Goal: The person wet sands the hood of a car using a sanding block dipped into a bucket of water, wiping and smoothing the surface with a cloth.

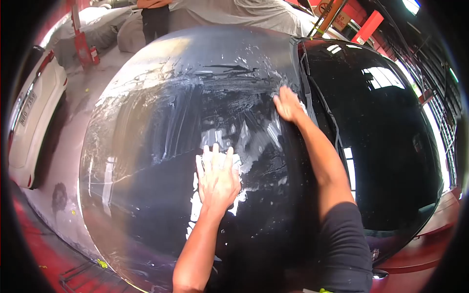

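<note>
My left hand (218,180) lies flat with its fingers spread on the dark car hood (161,210), near the middle. Bright white patches (195,209) show around its edges; I cannot tell whether they are foam, cloth or glare. Farther up, my right hand (289,103) rests palm down on the hood close to the windshield (376,136), its fingers stretched out and the thumb apart. Wet-looking streaks and whitish smears (181,117) cover the upper part of the hood. What lies under either palm is hidden.
A white car (36,117) stands at the left. Behind the hood are a person with crossed arms (155,19) and covered vehicles (215,12). A red fire extinguisher (94,54) is by a red post (82,46). The windshield wiper (322,100) lies right of my right hand.
</note>
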Demonstrator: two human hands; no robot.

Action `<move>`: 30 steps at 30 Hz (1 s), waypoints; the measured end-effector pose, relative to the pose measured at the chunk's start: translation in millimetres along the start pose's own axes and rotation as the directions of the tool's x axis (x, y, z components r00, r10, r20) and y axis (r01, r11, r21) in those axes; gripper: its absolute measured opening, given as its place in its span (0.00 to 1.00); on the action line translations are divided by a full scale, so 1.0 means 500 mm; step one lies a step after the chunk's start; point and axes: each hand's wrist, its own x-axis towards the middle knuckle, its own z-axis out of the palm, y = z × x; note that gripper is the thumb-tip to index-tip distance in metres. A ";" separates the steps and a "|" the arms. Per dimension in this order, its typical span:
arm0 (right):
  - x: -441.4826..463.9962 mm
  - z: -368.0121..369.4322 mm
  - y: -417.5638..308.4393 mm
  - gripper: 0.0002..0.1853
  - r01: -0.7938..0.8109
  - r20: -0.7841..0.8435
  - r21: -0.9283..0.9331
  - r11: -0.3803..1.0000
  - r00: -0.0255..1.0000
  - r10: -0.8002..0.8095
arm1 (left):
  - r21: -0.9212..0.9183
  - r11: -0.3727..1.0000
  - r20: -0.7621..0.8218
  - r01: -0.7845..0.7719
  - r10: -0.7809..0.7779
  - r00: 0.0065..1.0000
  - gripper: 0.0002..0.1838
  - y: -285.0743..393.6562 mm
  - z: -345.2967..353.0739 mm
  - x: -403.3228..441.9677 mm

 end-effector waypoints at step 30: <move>-0.077 0.034 -0.053 0.40 0.226 -0.070 0.001 0.974 0.972 -0.225 | -0.026 0.999 0.022 0.019 -0.019 1.000 0.28 0.005 0.001 0.012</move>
